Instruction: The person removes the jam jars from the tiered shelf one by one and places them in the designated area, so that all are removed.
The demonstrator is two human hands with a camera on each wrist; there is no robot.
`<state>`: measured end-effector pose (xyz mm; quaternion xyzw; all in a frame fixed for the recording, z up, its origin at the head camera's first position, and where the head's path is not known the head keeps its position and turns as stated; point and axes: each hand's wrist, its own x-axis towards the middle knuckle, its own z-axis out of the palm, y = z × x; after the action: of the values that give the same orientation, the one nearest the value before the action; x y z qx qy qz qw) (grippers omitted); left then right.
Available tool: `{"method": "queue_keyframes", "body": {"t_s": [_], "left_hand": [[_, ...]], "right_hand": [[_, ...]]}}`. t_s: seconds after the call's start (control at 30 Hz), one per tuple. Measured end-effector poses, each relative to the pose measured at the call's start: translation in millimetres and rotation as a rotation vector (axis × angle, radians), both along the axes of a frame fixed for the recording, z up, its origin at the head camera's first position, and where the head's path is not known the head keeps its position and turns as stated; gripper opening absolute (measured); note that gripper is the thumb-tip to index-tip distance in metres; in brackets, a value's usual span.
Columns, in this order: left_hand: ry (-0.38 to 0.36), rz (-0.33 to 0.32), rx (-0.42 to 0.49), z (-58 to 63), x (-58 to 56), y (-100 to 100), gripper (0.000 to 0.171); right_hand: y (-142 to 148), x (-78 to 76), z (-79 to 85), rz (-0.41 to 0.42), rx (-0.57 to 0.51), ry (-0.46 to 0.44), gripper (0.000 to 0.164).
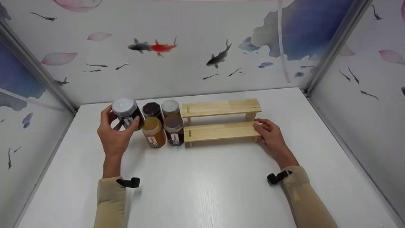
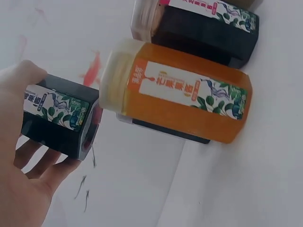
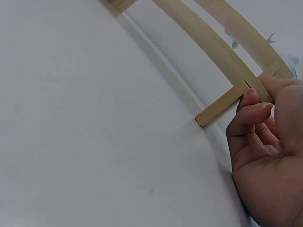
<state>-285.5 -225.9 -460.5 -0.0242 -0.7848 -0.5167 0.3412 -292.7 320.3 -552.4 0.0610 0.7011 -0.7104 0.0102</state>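
Observation:
My left hand [image 1: 114, 139] grips a dark octagonal jar [image 1: 125, 108] with a pale lid, thumb on one side and fingers round the other. In the left wrist view the label of this jar [image 2: 59, 109] faces the camera, and its base is tilted off the table. Right beside it stand an amber jar [image 1: 154, 134] and a dark jar [image 1: 174, 131] in front, with a dark-lidded jar [image 1: 152, 109] and a pale-lidded jar [image 1: 171, 107] behind. At the far side, my right hand [image 1: 271, 134] pinches the right end of a two-tier wooden rack [image 1: 221, 131] at its lower shelf.
The white table [image 1: 202, 183] meets a printed wall [image 1: 190, 72] at the back, with side panels left and right. The rack's left end stands close against the jars. Its upper shelf [image 1: 218, 108] sits behind the lower one.

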Motion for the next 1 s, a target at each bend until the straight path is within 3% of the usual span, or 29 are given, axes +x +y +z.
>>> {"method": "queue_keyframes", "body": {"t_s": [0.37,0.5,0.67,0.8,1.0], "left_hand": [[-0.082,0.042,0.019,-15.8,-0.8,-28,0.077],[-0.166,0.035,-0.013,-26.2,-1.7,-33,0.078],[-0.279,-0.052,-0.053,-42.4,-4.3,-38,0.076],[-0.321,-0.135,-0.074,-50.6,-5.0,-39,0.074],[-0.386,-0.202,-0.112,-59.1,-6.0,-41,0.076]], "right_hand": [[0,1.1,0.7,0.012,0.016,0.006,0.057],[1,1.1,1.1,0.011,0.024,0.007,0.057],[2,1.0,2.1,-0.001,0.026,0.021,0.056],[2,0.9,2.5,-0.003,0.024,0.025,0.057],[1,1.6,2.7,0.003,0.031,0.006,0.058]]}}
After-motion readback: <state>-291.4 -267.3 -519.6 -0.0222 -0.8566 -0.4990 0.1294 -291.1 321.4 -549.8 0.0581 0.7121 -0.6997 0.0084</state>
